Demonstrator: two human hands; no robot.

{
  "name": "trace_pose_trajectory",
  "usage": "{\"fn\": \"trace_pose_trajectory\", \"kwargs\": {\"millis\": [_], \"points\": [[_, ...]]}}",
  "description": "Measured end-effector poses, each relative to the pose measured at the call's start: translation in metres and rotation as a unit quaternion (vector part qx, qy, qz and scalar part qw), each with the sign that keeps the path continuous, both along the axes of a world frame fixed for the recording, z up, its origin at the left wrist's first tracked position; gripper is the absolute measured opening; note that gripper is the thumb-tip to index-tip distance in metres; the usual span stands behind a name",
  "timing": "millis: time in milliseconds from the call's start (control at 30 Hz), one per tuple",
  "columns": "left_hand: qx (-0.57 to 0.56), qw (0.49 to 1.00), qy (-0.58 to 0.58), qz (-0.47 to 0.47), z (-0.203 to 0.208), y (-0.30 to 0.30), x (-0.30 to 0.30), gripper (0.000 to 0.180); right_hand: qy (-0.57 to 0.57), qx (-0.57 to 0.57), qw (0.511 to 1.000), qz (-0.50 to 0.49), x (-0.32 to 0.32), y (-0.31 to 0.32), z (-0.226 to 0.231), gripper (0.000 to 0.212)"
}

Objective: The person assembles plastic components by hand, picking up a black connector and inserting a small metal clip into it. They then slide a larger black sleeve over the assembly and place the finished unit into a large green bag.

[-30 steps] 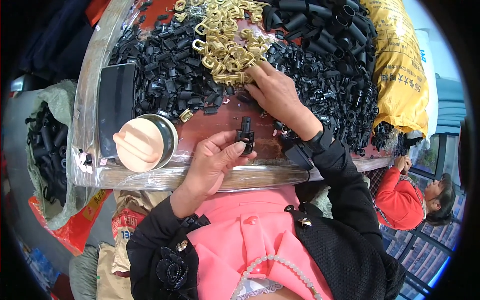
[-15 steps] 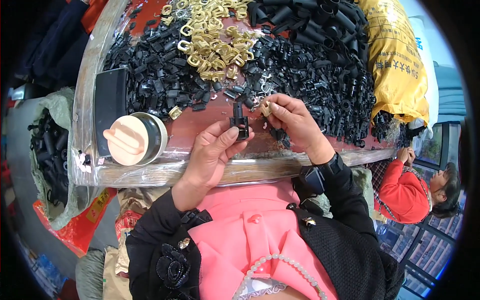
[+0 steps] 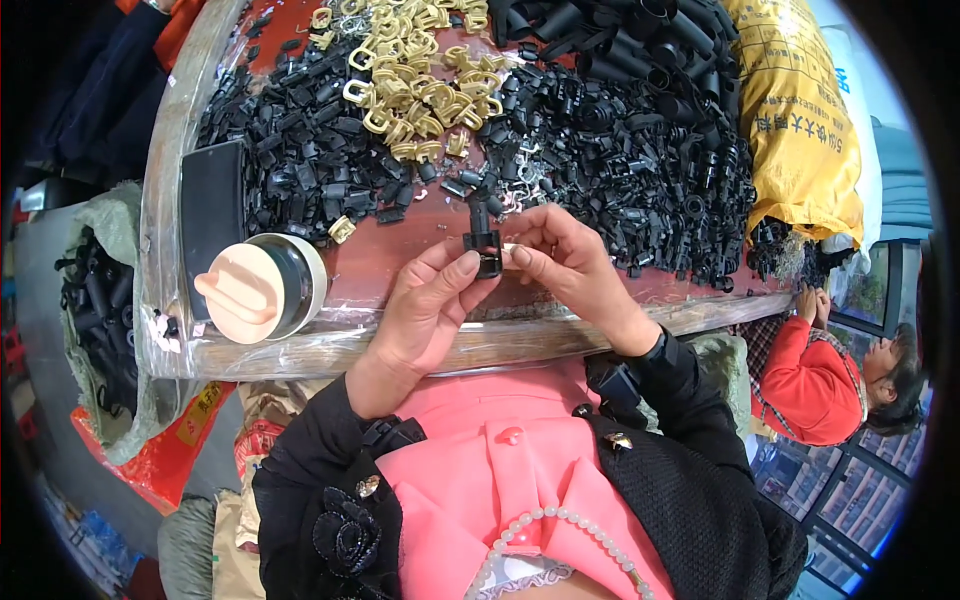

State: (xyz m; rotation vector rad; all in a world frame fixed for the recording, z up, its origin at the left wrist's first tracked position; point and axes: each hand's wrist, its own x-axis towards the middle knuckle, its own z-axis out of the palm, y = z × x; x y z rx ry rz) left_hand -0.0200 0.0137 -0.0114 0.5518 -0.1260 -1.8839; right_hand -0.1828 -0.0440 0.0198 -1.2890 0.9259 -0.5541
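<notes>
My left hand (image 3: 425, 300) pinches a black plastic fitting (image 3: 482, 241) upright above the table's near edge, its narrow stem pointing away from me. Close against the fitting's right side, my right hand (image 3: 572, 268) grips a small beige plastic piece (image 3: 511, 249) between thumb and fingertips. The fingers partly cover that piece, so I cannot tell whether it touches the fitting. Beyond my hands lies a heap of beige plastic pieces (image 3: 410, 90). Small black parts (image 3: 315, 150) are heaped to its left, and more black parts (image 3: 625, 175) to its right. One loose beige piece (image 3: 342, 230) lies apart.
A lidded cup (image 3: 240, 290) and a dark flat slab (image 3: 212, 215) stand at the table's left side. Black tubes (image 3: 640, 45) pile up at the far right beside a yellow sack (image 3: 800, 125). A person in red (image 3: 808, 385) sits right; an open sack (image 3: 112, 215) stands left.
My right hand has moved left and slightly nearer, bringing the beige piece up to the black fitting. My left hand has stayed nearly in place.
</notes>
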Motion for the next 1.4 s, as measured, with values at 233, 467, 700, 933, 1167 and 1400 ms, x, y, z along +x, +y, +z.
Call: {"fn": "trace_pose_trajectory", "kwargs": {"millis": [233,467,700,933,1167,1400], "points": [[-0.005,1.0,0.006,-0.009,0.003,0.004,0.002,0.025,-0.058,0.062,0.993,-0.082,-0.005,0.002,-0.003,0.019],[0.017,0.999,-0.019,-0.034,0.008,0.012,0.005,0.026,-0.03,-0.189,0.981,-0.01,0.002,0.002,0.023,0.013],[0.013,0.998,-0.022,-0.062,0.01,0.014,0.006,0.024,0.028,-0.339,0.938,0.067,0.01,0.008,0.023,0.011],[0.017,0.992,-0.071,-0.1,0.012,0.012,0.005,0.026,0.08,-0.276,0.958,-0.003,0.011,0.017,0.021,0.011],[0.016,0.991,-0.086,-0.102,0.012,0.011,0.01,0.025,0.335,-0.507,0.79,-0.075,-0.043,-0.013,0.009,0.013],[0.026,0.993,-0.086,-0.077,0.011,0.002,0.002,0.026,0.46,-0.501,0.733,-0.015,-0.076,-0.037,-0.017,0.017]]}}
